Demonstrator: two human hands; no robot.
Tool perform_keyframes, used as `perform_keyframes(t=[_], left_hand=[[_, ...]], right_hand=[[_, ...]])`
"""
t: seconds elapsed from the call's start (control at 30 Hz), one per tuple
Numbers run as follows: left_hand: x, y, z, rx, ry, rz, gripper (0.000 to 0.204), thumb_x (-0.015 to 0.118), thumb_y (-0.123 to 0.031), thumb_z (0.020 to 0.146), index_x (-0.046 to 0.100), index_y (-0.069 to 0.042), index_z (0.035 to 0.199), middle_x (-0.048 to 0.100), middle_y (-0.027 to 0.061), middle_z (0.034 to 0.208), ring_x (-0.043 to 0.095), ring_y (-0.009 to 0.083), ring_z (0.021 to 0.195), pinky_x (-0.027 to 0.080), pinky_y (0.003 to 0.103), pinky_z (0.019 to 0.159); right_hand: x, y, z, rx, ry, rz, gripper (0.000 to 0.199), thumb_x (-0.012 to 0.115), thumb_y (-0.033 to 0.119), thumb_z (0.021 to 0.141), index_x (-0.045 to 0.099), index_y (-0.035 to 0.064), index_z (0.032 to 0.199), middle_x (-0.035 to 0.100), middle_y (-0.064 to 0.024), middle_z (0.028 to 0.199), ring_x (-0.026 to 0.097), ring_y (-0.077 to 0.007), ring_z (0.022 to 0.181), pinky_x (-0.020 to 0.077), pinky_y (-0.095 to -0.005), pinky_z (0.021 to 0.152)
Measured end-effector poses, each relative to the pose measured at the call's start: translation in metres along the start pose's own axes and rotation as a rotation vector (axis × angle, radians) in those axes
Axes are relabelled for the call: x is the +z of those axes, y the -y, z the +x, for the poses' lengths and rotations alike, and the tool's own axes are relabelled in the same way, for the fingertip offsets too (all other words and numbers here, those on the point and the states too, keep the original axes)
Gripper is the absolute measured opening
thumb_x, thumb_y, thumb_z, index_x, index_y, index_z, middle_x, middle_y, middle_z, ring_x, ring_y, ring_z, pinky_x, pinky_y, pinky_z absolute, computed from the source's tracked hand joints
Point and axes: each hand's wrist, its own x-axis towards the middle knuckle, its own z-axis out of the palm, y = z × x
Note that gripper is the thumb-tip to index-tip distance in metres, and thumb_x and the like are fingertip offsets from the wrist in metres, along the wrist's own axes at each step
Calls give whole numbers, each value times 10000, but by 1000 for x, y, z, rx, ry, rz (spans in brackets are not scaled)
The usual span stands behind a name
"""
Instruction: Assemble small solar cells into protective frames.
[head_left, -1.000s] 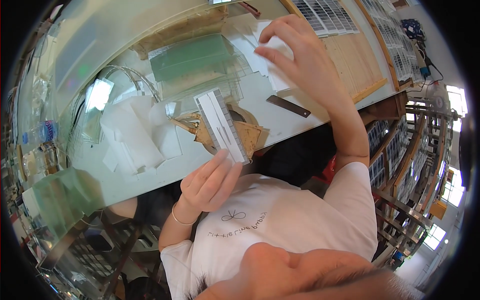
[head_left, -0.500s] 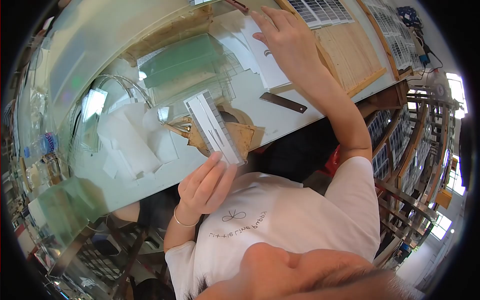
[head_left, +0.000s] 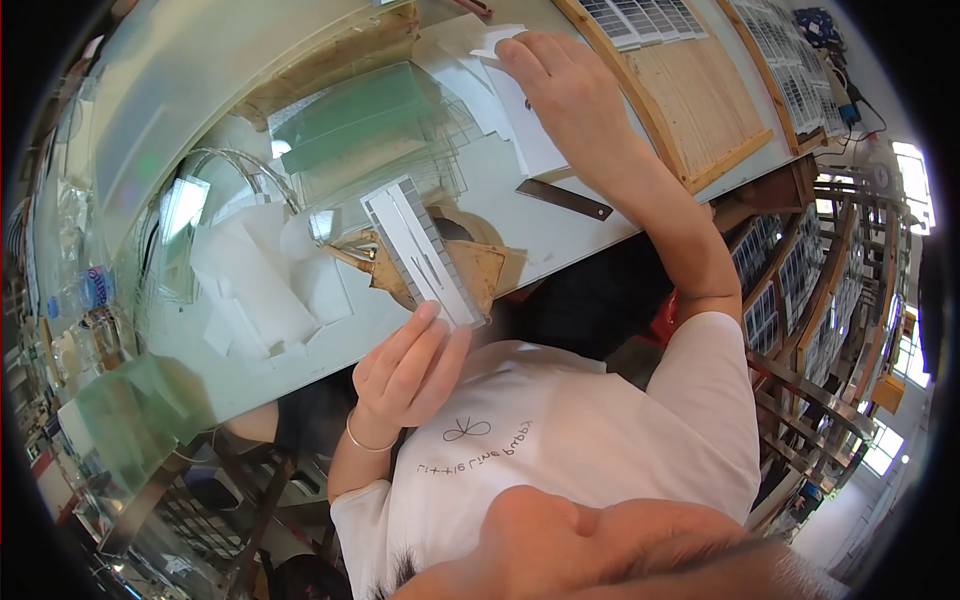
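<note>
My left hand (head_left: 410, 370), with a bangle at its wrist, grips the lower end of a long narrow panel (head_left: 422, 250) between thumb and fingers. The panel is white along the middle, with grey segmented strips on both long sides and thin dark lines near my fingers. It slants up over the table edge, above a brown cardboard-like piece (head_left: 486, 272). At the far side my right hand (head_left: 575, 90) has its fingers closed on the edge of a thin white sheet (head_left: 488, 42). Under that hand lies a stack of white paper (head_left: 535, 135) with dark marks, partly hidden.
A dark metal strip with a hole (head_left: 566, 198) lies near the table edge. Left of it are stacked greenish glass sheets (head_left: 365, 120) and crumpled white film (head_left: 255, 270). Wooden trays (head_left: 700, 110) with segmented panels stand on the right; racks (head_left: 800, 270) stand beyond the table.
My right hand's fingers, spread before, have closed on the sheet, and its edge now shows lifted. The left hand and its panel have barely shifted.
</note>
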Motion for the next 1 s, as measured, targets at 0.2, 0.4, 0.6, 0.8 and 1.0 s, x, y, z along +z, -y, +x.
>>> perform_keyframes(t=[0.2, 0.4, 0.6, 0.8, 1.0], left_hand=[[2, 0, 1, 4, -11, -9, 229, 789, -28, 769, 786, -133, 972, 672, 37, 1028, 736, 216, 1018, 567, 246, 739], [-1, 0, 0, 0, 36, -10, 245, 777, -17, 777, 785, -140, 988, 663, 35, 1042, 734, 211, 1014, 564, 249, 729], [0, 0, 0, 16, 55, 13, 250, 774, -28, 793, 781, -157, 1008, 648, 25, 1050, 727, 207, 1028, 566, 255, 741], [-3, 5, -3, 26, 29, -34, 254, 787, -97, 831, 720, -181, 1061, 661, 44, 1083, 722, 258, 1032, 575, 284, 755], [-27, 11, -13, -164, -124, -195, 472, 836, -155, 878, 556, -174, 1257, 637, 79, 1128, 637, 333, 1061, 615, 357, 777]], right_hand=[[6, -8, 1, -53, -143, 31, 229, 694, 89, 787, 614, 107, 1001, 604, -46, 878, 647, -237, 850, 544, -343, 737], [-1, -4, -3, 16, 2, 77, 308, 659, -47, 884, 580, 51, 1165, 657, -98, 1091, 667, -257, 998, 554, -344, 830], [18, -16, -2, -137, -355, 312, 282, 675, 21, 843, 573, 52, 1104, 607, -151, 999, 638, -347, 910, 524, -439, 778], [-27, -6, 6, 68, -175, 390, 287, 640, -75, 856, 581, 43, 1111, 622, -137, 1011, 649, -302, 888, 529, -364, 782], [-100, 32, 15, 538, -322, 1049, 270, 669, 36, 944, 566, -3, 1192, 638, -138, 1044, 644, -213, 989, 531, -312, 858]])
